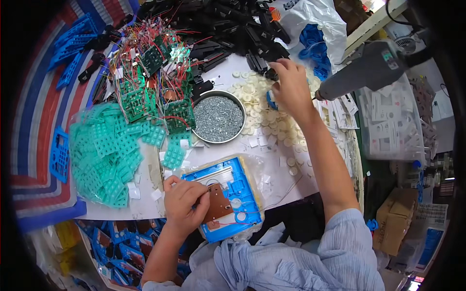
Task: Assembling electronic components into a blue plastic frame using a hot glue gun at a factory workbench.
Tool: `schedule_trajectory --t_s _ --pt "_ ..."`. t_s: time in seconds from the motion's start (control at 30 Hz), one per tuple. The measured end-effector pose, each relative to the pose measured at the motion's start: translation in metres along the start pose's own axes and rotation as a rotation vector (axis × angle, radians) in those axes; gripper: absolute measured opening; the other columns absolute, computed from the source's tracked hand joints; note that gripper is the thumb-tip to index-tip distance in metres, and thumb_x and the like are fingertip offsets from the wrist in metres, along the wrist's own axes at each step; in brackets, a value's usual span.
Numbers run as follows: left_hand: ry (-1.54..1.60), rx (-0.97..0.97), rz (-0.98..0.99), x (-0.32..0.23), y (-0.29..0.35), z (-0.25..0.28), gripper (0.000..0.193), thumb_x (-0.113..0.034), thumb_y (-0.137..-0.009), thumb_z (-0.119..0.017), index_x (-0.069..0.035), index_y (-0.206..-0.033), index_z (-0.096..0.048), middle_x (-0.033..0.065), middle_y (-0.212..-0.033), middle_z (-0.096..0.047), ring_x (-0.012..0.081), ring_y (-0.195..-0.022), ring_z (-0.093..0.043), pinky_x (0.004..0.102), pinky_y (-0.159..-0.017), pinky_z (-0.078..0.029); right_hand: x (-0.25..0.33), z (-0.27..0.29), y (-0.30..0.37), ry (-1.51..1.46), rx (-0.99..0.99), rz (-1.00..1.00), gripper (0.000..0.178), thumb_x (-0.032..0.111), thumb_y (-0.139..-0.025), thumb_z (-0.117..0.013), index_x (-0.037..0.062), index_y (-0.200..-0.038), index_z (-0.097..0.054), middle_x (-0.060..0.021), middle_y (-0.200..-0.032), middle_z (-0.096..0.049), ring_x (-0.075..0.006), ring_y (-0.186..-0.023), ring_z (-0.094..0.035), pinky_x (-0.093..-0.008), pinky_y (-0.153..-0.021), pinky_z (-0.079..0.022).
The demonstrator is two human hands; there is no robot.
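A pale blue-grey top [301, 266], gathered in front, has an elbow-length right sleeve [350, 238]; left hand [184, 201] and right hand [293, 89] are bare.

Dark printed lettering [291, 4], only partly visible, stands on the crinkled white plastic bag [318, 15]; a small pale label [390, 59], too small to read, sits on the grey tapered power screwdriver [359, 72].

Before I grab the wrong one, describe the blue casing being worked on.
On the white table, find the round dish. Nearer the person sits the blue casing; unlike the casings piled below, it has the left hand at its brown circuit board.
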State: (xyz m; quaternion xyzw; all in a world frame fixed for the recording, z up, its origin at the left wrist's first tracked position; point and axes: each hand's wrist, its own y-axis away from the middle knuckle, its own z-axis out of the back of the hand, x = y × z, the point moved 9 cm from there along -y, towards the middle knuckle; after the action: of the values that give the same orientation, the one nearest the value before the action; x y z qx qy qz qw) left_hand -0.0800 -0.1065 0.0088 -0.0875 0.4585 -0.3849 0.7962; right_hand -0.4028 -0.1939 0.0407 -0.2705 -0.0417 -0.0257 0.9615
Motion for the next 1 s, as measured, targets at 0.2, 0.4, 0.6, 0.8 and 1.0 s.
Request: schedule_trajectory --t_s 0.2,0.4,0.6,0.8,1.0 --pt "0.028 -0.025 0.070 0.006 0.007 0.006 0.014 -0.003 -0.080 -0.074 -0.011 -0.090 -0.068 0.0013 -0.085 -0.070 0.0206 -0.072 -0.063 0.0390 -0.081 -0.038 -0.035 -0.064 -0.015 0.355 0.219 0.150 0.026 0.004 -0.081 -0.066 0.0129 -0.105 -0.070 -0.0093 -0.108 -0.069 -0.0395 -0.108 -0.061 -0.0457 -0.086 -0.057" --pt "0.068 -0.041 0.128 0.016 0.016 0.010 0.012 -0.004 -0.082 -0.074 -0.012 -0.089 -0.068 0.0006 -0.084 -0.071 0.0193 -0.071 -0.062 0.0383 -0.079 -0.037 0.008 0.010 -0.004 -0.105 -0.158 0.058 0.035 0.000 -0.087 -0.069 0.0095 -0.121 -0.066 -0.0096 -0.108 -0.068 -0.0296 -0.096 -0.065 -0.0389 -0.079 -0.056" --pt "0.078 -0.112 0.159 0.023 0.022 0.015 0.012 -0.003 -0.083 -0.074 -0.010 -0.092 -0.070 0.0029 -0.088 -0.072 0.0205 -0.074 -0.064 0.0372 -0.080 -0.040 0.068 0.017 0.121 -1.444 0.127 -0.629 0.035 0.004 -0.100 -0.063 0.0000 -0.135 -0.059 -0.0084 -0.121 -0.061 -0.0153 -0.091 -0.067 -0.0291 -0.076 -0.062" --pt "0.155 -0.116 0.210 0.029 0.025 0.013 0.015 0.003 -0.084 -0.073 -0.004 -0.097 -0.072 0.0080 -0.095 -0.069 0.0170 -0.078 -0.059 0.0269 -0.063 -0.045 0.131 0.003 0.185 -1.525 0.703 -0.783 0.039 0.003 -0.102 -0.059 0.0035 -0.142 -0.057 -0.0085 -0.120 -0.059 -0.0141 -0.088 -0.069 -0.0275 -0.074 -0.062" --pt "0.077 0.018 0.112 0.012 0.016 0.012 0.016 0.002 -0.080 -0.075 -0.005 -0.095 -0.073 0.0079 -0.093 -0.069 0.0224 -0.082 -0.062 0.0328 -0.073 -0.047 0.152 0.048 0.147 -0.790 0.603 -0.099 0.047 0.008 -0.091 -0.072 0.0039 -0.136 -0.061 -0.0168 -0.131 -0.062 -0.0281 -0.084 -0.071 -0.0327 -0.074 -0.058"
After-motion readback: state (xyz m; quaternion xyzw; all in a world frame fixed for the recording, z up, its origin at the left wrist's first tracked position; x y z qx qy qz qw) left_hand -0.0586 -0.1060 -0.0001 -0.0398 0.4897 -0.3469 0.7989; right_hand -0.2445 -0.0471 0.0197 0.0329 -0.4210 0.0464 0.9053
